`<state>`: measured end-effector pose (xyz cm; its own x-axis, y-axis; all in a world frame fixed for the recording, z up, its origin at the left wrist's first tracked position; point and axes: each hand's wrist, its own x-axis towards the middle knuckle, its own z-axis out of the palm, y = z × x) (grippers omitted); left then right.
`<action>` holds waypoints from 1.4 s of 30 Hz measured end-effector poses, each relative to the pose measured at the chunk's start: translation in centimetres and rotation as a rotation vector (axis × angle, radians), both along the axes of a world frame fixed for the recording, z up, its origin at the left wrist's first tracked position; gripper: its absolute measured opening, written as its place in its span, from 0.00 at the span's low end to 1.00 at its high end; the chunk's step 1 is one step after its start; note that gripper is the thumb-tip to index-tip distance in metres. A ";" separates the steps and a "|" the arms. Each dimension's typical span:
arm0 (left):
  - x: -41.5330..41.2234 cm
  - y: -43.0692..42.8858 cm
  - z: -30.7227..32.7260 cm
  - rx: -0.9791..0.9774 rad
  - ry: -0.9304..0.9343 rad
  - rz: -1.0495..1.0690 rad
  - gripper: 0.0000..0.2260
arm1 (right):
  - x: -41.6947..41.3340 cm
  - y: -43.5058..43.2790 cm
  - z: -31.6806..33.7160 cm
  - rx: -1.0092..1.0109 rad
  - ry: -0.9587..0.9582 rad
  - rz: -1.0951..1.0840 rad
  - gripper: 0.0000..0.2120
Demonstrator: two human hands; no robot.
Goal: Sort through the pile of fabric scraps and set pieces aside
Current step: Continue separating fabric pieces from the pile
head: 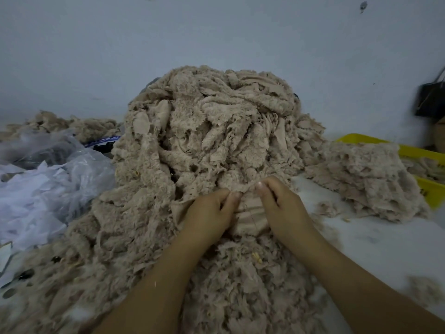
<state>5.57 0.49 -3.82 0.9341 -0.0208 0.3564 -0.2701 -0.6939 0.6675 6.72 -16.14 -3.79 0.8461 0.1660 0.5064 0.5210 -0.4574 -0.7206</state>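
Tall tan pile (pixel 204 131) at centre, backed by a wall (pixel 216 32) at 12 o'clock. Just below centre, left hand (pixel 209 210) and right hand (pixel 280 204) close together, both pinching one scrap (pixel 250 213) on the pile's front. Smaller stack (pixel 361 179) at 3 o'clock on a white table (pixel 361 242), overlapping a yellow crate (pixel 420 153). Clear bags (pixel 60 169) at 9 o'clock. Black bag (pixel 431 100) at 2 o'clock.

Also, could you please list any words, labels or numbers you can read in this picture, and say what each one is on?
No text here can be read.
Blue and white strip left of the scrap pile: it carries print, too blurred to read.
Yellow crate on the right: dark marks on its wall, too blurred to read.
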 end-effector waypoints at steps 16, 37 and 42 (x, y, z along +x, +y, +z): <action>0.6 2.3 -0.3 -0.100 0.044 0.323 0.14 | -0.6 -1.1 1.0 0.287 -0.014 -0.210 0.16; -0.1 2.6 3.0 -1.842 0.205 -0.100 0.13 | 0.5 -1.3 0.2 -0.061 0.202 -0.184 0.09; -0.7 2.1 3.4 -1.836 0.263 -0.049 0.12 | 0.3 -1.5 1.0 0.339 0.150 -0.291 0.13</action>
